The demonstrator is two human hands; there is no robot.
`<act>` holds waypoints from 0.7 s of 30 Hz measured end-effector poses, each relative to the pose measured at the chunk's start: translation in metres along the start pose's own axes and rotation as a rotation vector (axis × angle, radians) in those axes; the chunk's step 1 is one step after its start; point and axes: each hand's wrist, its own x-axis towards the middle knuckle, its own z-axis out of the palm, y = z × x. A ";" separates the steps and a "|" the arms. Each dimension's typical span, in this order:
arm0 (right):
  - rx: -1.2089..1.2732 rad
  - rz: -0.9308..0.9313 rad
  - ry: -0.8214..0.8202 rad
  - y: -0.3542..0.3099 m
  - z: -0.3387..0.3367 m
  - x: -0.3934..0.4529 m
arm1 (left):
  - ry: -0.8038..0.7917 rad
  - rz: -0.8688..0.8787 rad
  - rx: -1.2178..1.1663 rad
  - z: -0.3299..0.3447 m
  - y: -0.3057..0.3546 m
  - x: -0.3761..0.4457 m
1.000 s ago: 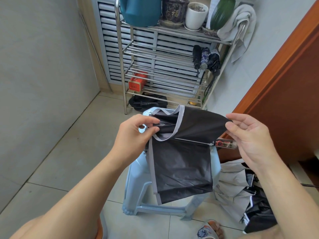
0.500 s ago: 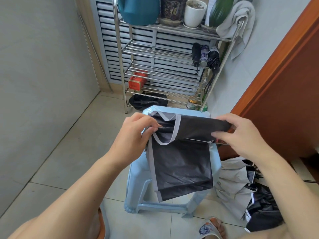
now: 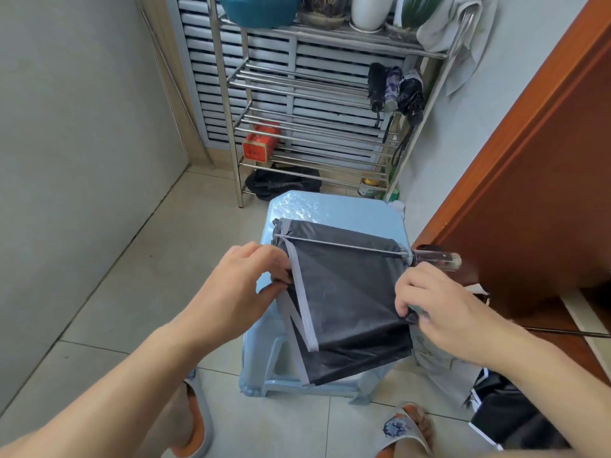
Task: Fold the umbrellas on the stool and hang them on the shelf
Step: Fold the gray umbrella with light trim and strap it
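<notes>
Two hands are working one black umbrella (image 3: 347, 292) lying across the light-blue stool (image 3: 334, 209). Left hand (image 3: 238, 285) is pinching the grey-trimmed edge of the cloth at its left side; right hand (image 3: 436, 305) is gripping the cloth's right edge, just below the clear handle (image 3: 436, 259). Three folded umbrellas (image 3: 395, 90) are hanging at the right end of the metal shelf (image 3: 297, 84). More loose umbrellas (image 3: 489, 401) are lying on the floor right of the stool.

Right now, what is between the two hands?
In the head view, the black umbrella canopy stretches between the left hand and the right hand, draped over the blue stool.
</notes>
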 end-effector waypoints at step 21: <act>-0.180 0.766 0.081 -0.036 -0.009 0.018 | 0.300 -0.463 -0.093 -0.009 0.023 0.012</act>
